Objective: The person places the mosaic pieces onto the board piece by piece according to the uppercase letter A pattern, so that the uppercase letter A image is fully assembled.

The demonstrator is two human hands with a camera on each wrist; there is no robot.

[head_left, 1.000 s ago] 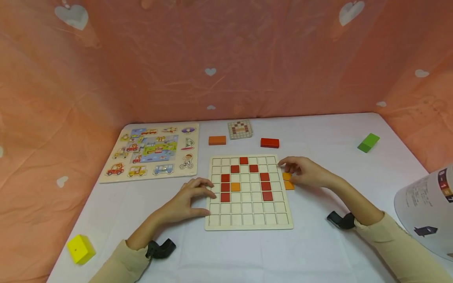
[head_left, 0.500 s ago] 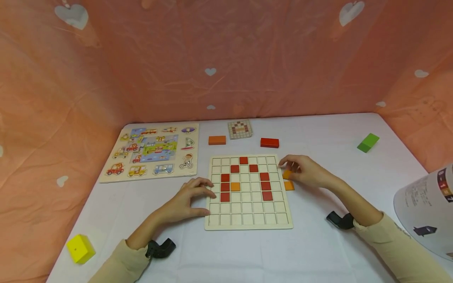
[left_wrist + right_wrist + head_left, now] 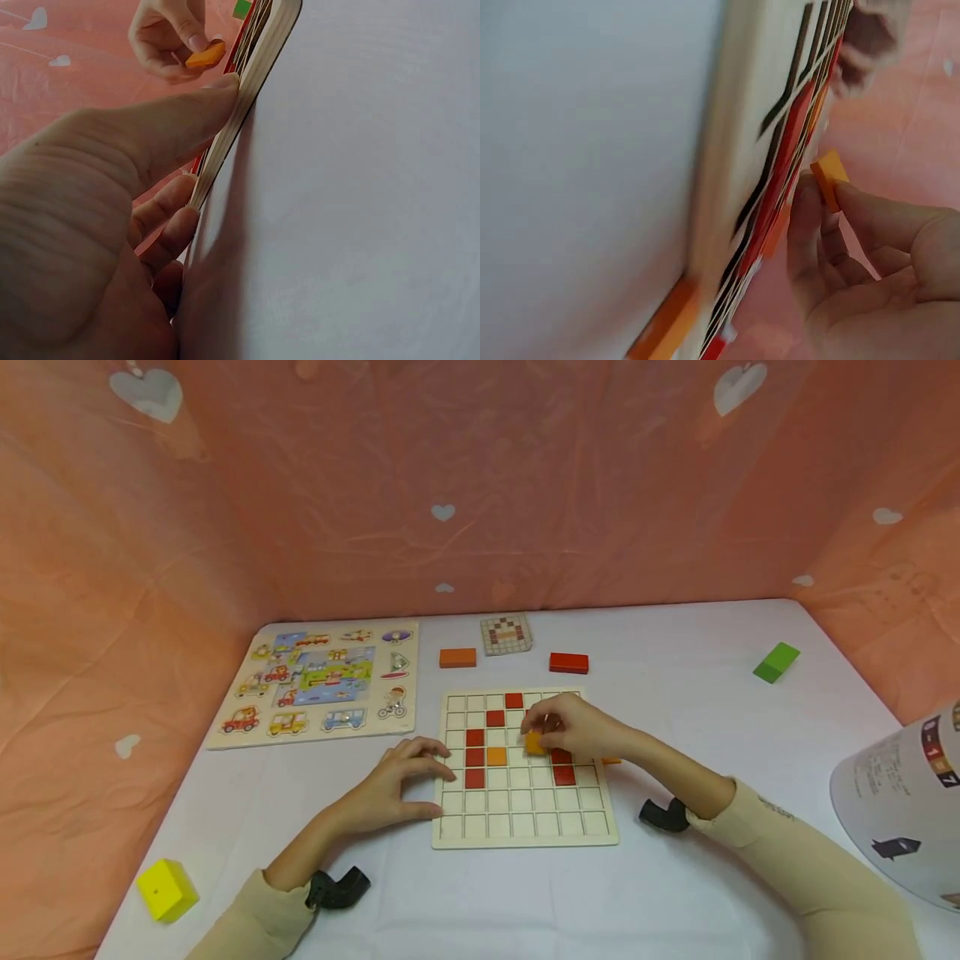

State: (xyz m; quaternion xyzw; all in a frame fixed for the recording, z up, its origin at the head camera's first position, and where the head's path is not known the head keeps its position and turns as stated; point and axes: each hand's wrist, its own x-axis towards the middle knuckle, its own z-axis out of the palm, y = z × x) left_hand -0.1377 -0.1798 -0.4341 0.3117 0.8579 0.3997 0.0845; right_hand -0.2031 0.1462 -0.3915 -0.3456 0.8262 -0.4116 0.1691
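Observation:
The pale gridded wooden board [image 3: 522, 823] lies flat on the table with red tiles [image 3: 475, 757] and one orange tile [image 3: 497, 756] in its cells. My left hand [image 3: 393, 785] rests along the board's left edge, thumb and fingers spread apart and touching it. Over the right half of the board, my right hand [image 3: 581, 728] pinches a second orange tile [image 3: 829, 180] between thumb and fingers. That tile is held tilted above the grid in the right wrist view. A further orange tile [image 3: 611, 761] lies beside the board's right edge, partly hidden by the right wrist.
Behind the board are an orange block [image 3: 457, 657], a red block [image 3: 568, 663] and a small pattern card [image 3: 506, 635]. A vehicle puzzle [image 3: 360, 718] lies back left. A yellow block [image 3: 167, 891], a green block [image 3: 776, 662] and a white cylinder [image 3: 862, 810] stand around the sides.
My right hand has picked up an orange tile from beside the board and carried it left over the grid. The left hand has stayed at the board's edge.

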